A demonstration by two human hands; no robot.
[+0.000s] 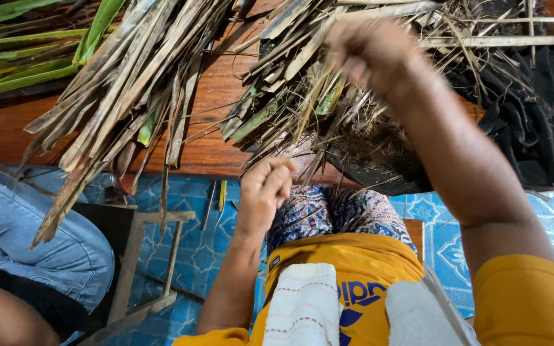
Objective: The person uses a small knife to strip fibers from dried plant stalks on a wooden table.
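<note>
My left hand (pixel 265 189) is closed in a fist around thin dried leaf strips at the near edge of a wooden platform (pixel 209 150). My right hand (pixel 370 54) is raised higher and blurred, its fingers gripping a bundle of dried palm-like leaves (pixel 290 83) that fans out over the platform. A second heap of dried leaves (pixel 129 77) lies to the left. My lap shows patterned trousers and a yellow shirt.
Fresh green leaves (pixel 20 57) lie at the far left. A black cloth (pixel 527 122) sits on the right. Another person in jeans (pixel 40 230) sits at the left by a small wooden frame (pixel 142 263). Blue patterned floor (pixel 193 243) lies below.
</note>
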